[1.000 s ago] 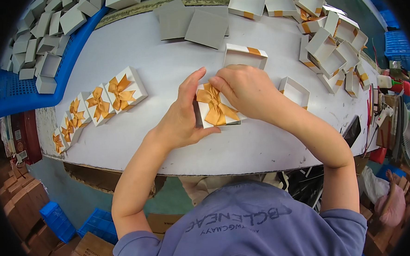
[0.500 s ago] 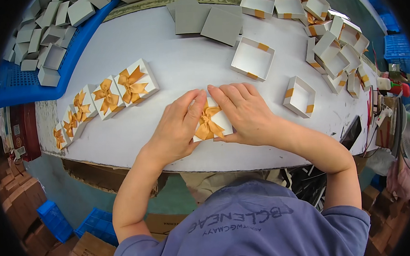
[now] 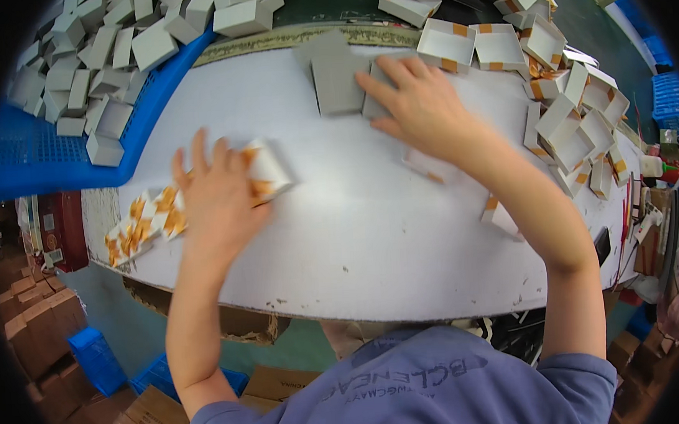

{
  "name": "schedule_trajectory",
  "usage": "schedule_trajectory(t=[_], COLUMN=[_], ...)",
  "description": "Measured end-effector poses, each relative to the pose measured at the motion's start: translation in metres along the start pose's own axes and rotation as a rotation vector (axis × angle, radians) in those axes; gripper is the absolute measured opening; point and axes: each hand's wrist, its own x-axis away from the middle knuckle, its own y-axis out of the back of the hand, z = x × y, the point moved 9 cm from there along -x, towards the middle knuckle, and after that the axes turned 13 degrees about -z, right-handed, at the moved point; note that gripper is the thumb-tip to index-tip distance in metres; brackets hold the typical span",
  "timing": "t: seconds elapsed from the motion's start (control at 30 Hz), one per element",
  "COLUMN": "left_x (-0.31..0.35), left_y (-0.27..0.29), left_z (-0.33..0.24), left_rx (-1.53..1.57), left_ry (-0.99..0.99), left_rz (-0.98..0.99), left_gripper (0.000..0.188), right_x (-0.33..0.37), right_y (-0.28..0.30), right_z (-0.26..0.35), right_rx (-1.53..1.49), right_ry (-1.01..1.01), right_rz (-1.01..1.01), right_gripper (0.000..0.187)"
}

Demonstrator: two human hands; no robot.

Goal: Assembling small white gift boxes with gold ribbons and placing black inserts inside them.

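My left hand (image 3: 224,199), slightly blurred, is over the right end of a row of small white gift boxes tied with gold ribbon bows. Its fingers are spread, and the end box (image 3: 270,168) shows beside them; whether they touch it I cannot tell. Farther left in the row, more bows (image 3: 135,226) show. At the far middle, my right hand (image 3: 422,104) reaches over flat grey boards (image 3: 338,84) with its fingers apart. Under my right forearm, an open white tray with ribbon bands (image 3: 427,167) is partly hidden, and another such tray (image 3: 501,217) lies nearer.
A blue plastic crate (image 3: 53,162) at the far left is heaped with plain grey-white boxes (image 3: 100,44). Several ribbon-banded trays (image 3: 573,134) pile up at the right and far right. A dark phone (image 3: 602,246) lies near the right edge. Cartons (image 3: 155,421) stand below the table.
Both hands have left the bow-tied box at the near middle. The left hand has moved left to the row, the right hand out to the grey boards. The view has shifted slightly.
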Motion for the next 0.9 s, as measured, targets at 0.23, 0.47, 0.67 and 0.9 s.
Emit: schedule_trajectory(t=[0.23,0.47,0.67,0.9], left_x=[-0.157,-0.200,-0.069,0.082], left_y=[0.005,-0.043,-0.031,-0.021], left_z=[0.059,0.072,0.041,-0.077], left_rx=[0.386,0.727,1.647,1.238], left_ry=[0.138,0.385,0.441,0.081], left_rz=[-0.566,-0.347,-0.311,-0.257], left_gripper=[0.089,0.065,0.045,0.087], right_x=[0.010,0.016,0.017,0.093], right_y=[0.006,0.002,0.025,0.084], right_z=[0.010,0.008,-0.023,0.080], right_rx=[-0.071,-0.071,-0.523,-0.389], right_ry=[0.116,0.131,-0.172,0.363], right_rz=[-0.145,-0.156,-0.265,-0.568], right_gripper=[0.069,0.068,0.045,0.037])
